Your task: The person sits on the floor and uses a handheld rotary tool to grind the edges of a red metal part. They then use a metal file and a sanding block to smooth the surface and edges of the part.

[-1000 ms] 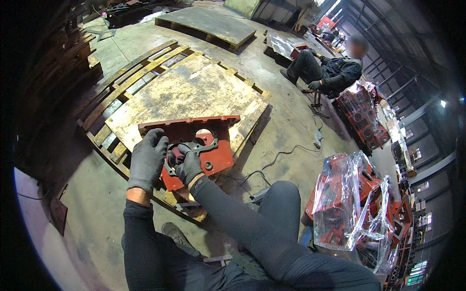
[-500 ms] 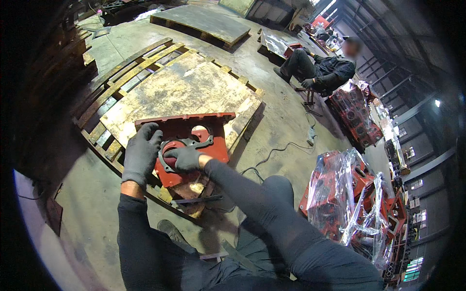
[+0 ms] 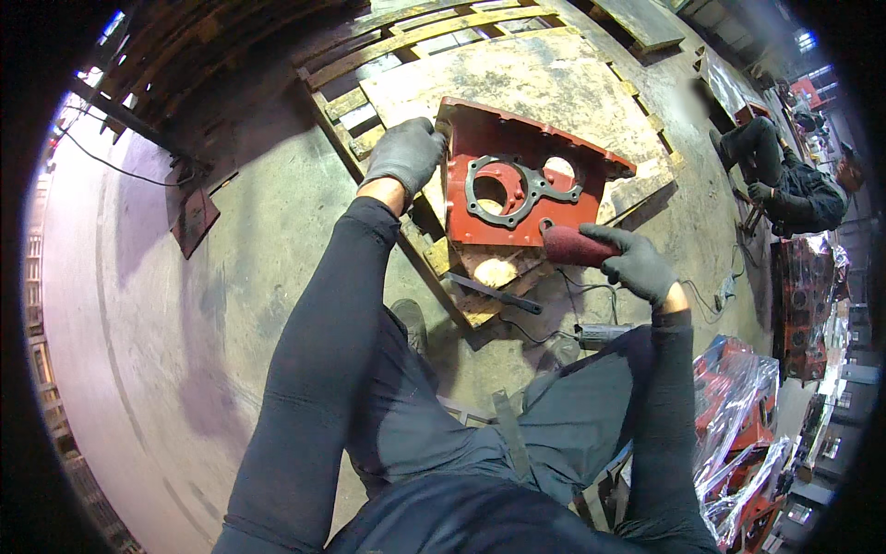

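A red cast-metal housing (image 3: 466,208) with round openings and a bare grey machined rim lies on a wooden board (image 3: 517,78) atop a pallet. My left hand (image 3: 406,155), in a grey glove, is closed around the housing's upper left corner. Closed on a dark red curled piece of sandpaper (image 3: 577,246), my gloved right hand (image 3: 641,266) is just off the housing's near right corner. The sandpaper's tip overlaps a small lug there; whether they touch I cannot tell. A flat file-like tool (image 3: 494,294) with a dark handle rests at the pallet's near edge.
A dark cylindrical power tool (image 3: 600,335) with a cord stands by my knee. Plastic-wrapped red castings (image 3: 738,406) are stacked at right, with more behind. A seated co-worker (image 3: 798,189) is at the far right. Stacked pallets (image 3: 212,46) stand at far left.
My right hand has moved from inside the housing's round opening out to its near right, carrying the sandpaper. My left hand still grips the corner. The view has swung left.
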Available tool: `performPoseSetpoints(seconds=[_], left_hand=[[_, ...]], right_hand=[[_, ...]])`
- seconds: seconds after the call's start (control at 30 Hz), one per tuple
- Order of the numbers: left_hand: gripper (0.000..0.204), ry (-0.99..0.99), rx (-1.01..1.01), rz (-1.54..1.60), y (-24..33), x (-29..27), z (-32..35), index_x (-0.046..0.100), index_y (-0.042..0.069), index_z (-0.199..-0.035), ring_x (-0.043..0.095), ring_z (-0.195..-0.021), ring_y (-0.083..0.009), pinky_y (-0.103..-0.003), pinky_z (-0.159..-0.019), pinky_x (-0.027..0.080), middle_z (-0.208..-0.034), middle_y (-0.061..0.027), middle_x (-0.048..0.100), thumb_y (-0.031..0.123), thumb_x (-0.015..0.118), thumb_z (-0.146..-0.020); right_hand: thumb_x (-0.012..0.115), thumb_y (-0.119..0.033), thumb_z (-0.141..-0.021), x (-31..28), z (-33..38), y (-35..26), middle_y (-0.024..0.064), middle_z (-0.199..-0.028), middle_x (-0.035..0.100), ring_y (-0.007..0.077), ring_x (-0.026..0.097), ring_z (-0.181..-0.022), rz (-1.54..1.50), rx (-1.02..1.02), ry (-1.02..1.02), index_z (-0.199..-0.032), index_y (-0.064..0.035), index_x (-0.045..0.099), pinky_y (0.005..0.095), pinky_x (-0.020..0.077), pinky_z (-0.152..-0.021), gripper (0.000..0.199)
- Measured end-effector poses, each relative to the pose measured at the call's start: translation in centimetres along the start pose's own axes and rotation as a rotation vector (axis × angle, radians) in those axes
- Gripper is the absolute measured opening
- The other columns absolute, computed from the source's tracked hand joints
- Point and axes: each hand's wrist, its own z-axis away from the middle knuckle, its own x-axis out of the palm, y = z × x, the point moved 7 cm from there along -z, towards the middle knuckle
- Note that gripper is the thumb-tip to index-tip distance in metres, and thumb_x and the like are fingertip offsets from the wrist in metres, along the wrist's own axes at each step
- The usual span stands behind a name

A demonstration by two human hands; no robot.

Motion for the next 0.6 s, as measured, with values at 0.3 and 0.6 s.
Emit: performPoseSetpoints(seconds=[0.3,0.6], left_hand=[[0.037,-0.153,0.161,-0.092,1.8,6.6,-0.4,0.07,0.007,-0.132,0.069,-0.117,-0.0385,-0.047,-0.102,0.054,-0.128,-0.0196,0.073,0.019,0.059,-0.098],[0.042,-0.271,0.071,-0.219,-0.8,5.6,-1.0,0.071,0.004,-0.128,0.071,-0.114,-0.0412,-0.047,-0.099,0.055,-0.12,-0.0269,0.073,0.021,0.062,-0.091]], right_hand=[[0.064,0.0,-0.081,-0.4,-0.2,0.5,0.0025,-0.124,0.071,0.0049,0.06,-0.079,-0.396,-0.12,0.145,-0.155,-0.0091,0.056,0.0209,0.0486,-0.064,0.075],[0.064,-0.004,-0.085,3.4,-6.1,-8.5,0.0121,-0.158,0.055,0.0269,0.059,-0.14,0.011,-0.649,0.355,-0.154,-0.015,0.055,0.0362,0.0462,-0.116,0.071]])
